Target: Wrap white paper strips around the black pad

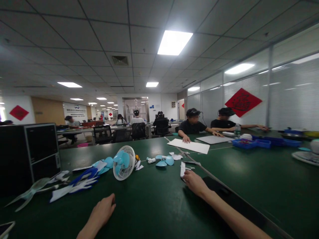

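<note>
My right hand reaches out over the green table, its fingers closed at the near end of a narrow white piece. What exactly that piece is I cannot make out. Just beyond it are a small white part and a dark flat strip. My left hand is low over the near side of the table with its fingers curled in; nothing shows in it. Ahead of it, a small fan head with a white grille and light blue blades stands tilted. A loose light blue fan blade lies farther right.
Blue-and-white gloves and a pale blade-shaped part lie at left, beside a black computer case. A metal rail crosses the table at right. Two people sit opposite with white boards; blue trays are beyond.
</note>
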A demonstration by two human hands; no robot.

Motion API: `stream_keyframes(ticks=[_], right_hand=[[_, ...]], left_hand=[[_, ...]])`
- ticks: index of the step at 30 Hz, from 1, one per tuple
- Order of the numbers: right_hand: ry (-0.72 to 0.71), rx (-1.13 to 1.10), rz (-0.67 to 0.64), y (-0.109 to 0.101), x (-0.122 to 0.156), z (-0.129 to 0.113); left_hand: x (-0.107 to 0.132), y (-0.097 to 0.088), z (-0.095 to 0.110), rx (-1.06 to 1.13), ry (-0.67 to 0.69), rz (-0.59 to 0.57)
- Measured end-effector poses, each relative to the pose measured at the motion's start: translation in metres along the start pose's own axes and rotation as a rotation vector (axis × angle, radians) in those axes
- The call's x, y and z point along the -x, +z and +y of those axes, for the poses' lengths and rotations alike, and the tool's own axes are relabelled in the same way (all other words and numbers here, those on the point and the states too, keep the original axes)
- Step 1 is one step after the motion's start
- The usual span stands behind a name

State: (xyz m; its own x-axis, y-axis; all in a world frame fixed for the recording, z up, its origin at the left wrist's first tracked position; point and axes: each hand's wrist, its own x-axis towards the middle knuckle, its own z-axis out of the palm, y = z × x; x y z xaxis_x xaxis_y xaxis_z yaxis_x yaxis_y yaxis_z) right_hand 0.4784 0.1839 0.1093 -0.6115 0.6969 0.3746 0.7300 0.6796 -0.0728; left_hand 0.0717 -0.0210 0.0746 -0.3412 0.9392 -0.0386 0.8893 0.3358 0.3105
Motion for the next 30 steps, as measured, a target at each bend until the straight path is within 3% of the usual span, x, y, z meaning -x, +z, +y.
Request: stream_keyframes(ticks=[6,11,16,22,30], right_hand=[[0.271,0.047,0.130,-0.016,0.044,0.052],[0.468,0.066,0.075,-0.022,0.085,0.091],[0.470,0.000,0.010,-0.029,0.097,0.087],[0.513,0.103,0.021,-0.038,0.100,0.075],[0.601,-0.046,0.088,-0.040,0.134,0.101]], left_hand=[[0.001,0.000,0.000,-0.015,-0.002,0.008],[0.000,0.001,0.002,-0.007,0.022,0.011],[0.001,-0.002,0.006,-0.009,-0.018,-0.012],[-0.003,0.003,0.000,-0.014,0.016,-0.001],[0.002,0.002,0.006,-0.020,-0.002,0.027]])
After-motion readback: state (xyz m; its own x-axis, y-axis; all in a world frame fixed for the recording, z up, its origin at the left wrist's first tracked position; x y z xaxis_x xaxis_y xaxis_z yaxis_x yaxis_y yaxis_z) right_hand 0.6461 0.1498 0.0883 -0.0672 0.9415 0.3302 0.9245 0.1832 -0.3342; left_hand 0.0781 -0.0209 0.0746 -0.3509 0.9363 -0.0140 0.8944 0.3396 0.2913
